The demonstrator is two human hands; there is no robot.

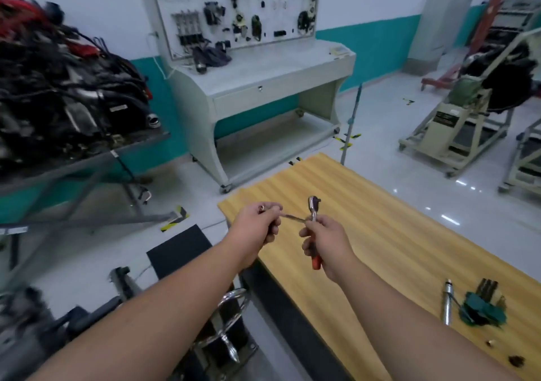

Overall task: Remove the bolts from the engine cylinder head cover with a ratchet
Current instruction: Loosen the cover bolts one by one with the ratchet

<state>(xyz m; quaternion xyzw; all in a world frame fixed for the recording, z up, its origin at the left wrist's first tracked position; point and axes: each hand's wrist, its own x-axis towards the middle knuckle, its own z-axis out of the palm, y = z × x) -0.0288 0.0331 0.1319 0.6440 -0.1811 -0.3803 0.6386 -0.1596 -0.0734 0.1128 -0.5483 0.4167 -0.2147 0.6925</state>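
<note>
The ratchet stands upright in the right hand, whose fingers curl round its shaft. Its chrome head with a dark centre rises just above the knuckles, and an orange-red grip pokes out below the palm; the middle of the tool is hidden inside the fist. The left hand, just beside the right, pinches a thin metal extension bar whose far end reaches across to the right hand's fingers. A small round socket end shows above the left thumb, though blur makes its shape hard to read, and where the bar meets the ratchet cannot be made out. Both hands hover over the near corner of a yellow wooden table. Well to the right of the right forearm lie a silver cylindrical tool and a green holder with dark pieces, too blurred to identify. Far to the left of the left hand, an engine covered in wiring sits on a stand, cut off by the frame edge.
</note>
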